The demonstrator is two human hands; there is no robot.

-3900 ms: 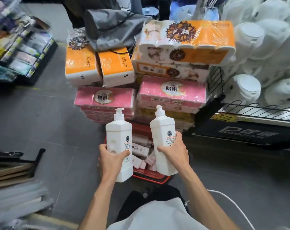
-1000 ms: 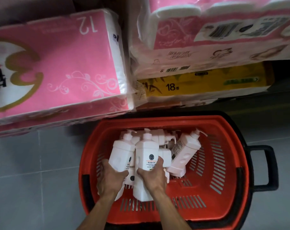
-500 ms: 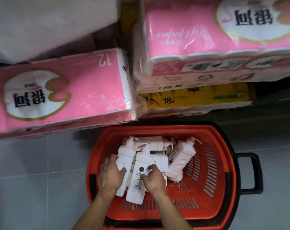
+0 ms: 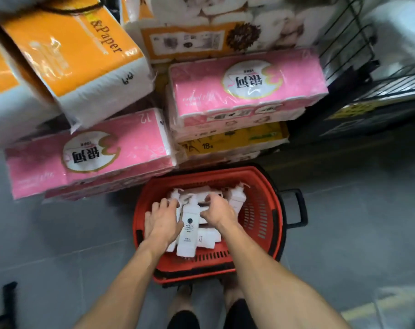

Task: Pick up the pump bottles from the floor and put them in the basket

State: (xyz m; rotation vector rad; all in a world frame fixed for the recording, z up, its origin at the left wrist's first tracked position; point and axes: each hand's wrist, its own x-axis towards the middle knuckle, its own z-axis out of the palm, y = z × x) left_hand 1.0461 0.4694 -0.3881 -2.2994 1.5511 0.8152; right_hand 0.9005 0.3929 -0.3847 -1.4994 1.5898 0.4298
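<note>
On grey floor tiles [image 4: 344, 222], the basket [image 4: 201, 172] stands beside tissue packs [image 4: 90, 155].

We look steeply down from head height through one wide-angle view. The red basket [image 4: 268, 205] sits near on the floor [image 4: 356, 233] just below centre, with stacked tissue packs [image 4: 247, 89] toward twelve o'clock.

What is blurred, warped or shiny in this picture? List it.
Head view: edges smeared, so the orange packs and wire rack blur; wide-angle lens bows the stacks; film on the pink pack glints; basket and pump bottles lit dimly.
</note>
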